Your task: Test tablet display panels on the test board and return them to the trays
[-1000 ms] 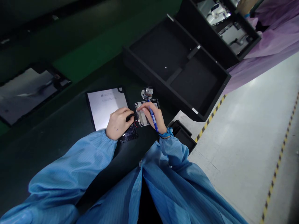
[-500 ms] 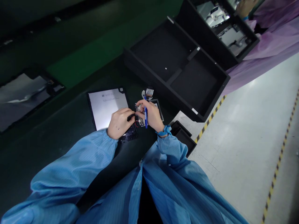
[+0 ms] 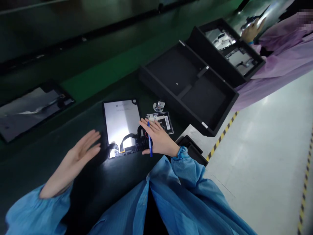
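Observation:
My left hand (image 3: pixel 79 155) is raised to the left of a tablet-sized display panel (image 3: pixel 121 119), fingers stretched out, with nothing in it. The panel lies with its silvery back up, and a black ribbon cable (image 3: pixel 129 136) curves across its lower part. Between the panel and a small circuit board (image 3: pixel 167 121) is my right hand (image 3: pixel 158 138). A blue pen (image 3: pixel 150 140) is held in it, while its extended fingers partly cover the board. Red wire (image 3: pixel 146 134) shows by the fingertips. Just above the board lies a shiny metal piece (image 3: pixel 159 106).
Another panel (image 3: pixel 34 107) lies at the left. A large black divided tray (image 3: pixel 188 88) is at the upper right, beside a tray with panels (image 3: pixel 232 49). A co-worker's hand (image 3: pixel 251 32) is beyond. Small black bins (image 3: pixel 192 148) stand near my right sleeve.
My left hand has let go near the board and swung left, off the panel, opening. My right hand has spread its fingers and shifted slightly down, keeping the pen. The ribbon cable is now uncovered.

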